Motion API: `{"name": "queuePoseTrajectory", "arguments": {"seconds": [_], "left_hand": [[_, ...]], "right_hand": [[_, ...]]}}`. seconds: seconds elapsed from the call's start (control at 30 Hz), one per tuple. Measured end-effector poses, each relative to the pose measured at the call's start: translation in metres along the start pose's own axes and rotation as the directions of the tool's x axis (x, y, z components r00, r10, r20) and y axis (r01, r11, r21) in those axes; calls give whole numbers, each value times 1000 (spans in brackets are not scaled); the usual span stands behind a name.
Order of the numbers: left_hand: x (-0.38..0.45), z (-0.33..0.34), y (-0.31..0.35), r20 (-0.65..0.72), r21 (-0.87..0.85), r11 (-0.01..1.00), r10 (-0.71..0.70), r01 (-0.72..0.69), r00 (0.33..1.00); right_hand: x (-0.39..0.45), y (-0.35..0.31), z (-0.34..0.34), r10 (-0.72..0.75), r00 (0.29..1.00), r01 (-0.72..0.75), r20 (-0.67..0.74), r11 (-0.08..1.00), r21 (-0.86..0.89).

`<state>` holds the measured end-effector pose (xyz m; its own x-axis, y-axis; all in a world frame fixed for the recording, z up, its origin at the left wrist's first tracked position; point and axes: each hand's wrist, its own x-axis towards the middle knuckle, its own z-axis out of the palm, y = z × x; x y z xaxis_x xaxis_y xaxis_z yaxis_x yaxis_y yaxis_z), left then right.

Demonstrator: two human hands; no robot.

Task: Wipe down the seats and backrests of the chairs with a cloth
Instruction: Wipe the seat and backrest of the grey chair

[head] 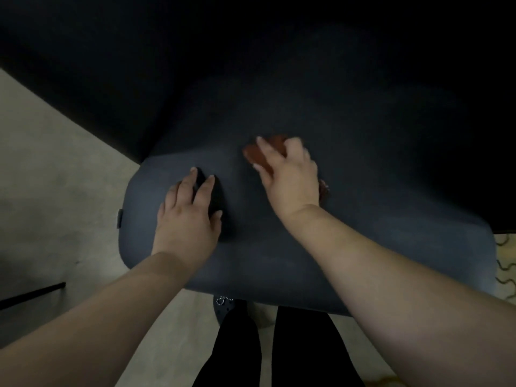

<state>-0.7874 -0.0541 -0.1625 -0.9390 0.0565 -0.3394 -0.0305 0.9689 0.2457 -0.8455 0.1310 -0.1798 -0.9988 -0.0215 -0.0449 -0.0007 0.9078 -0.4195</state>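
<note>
A dim indoor room, likely a dining area: dark padded chair [279,219] on pale floor [55,177].

Dim, murky light here, top of frame sinking to black, right hand [290,174] smeared with motion blur, edges bowed wide-angle.
</note>
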Motion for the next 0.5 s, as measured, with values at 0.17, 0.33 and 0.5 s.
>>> {"name": "queuePoseTrajectory", "arguments": {"seconds": [0.17,0.33,0.5], "left_hand": [[-7,0,-3,12,-15,1000,9,-9,1000],[-9,4,-3,21,-15,1000,10,-9,1000],[-8,9,-3,-11,-30,1000,-9,9,1000]], "right_hand": [[-72,26,-16,-428,884,440,190,898,-26],[-43,53,-23,-28,999,30,-46,999,38],[71,21,-4,239,960,-217,-143,964,154]]}}
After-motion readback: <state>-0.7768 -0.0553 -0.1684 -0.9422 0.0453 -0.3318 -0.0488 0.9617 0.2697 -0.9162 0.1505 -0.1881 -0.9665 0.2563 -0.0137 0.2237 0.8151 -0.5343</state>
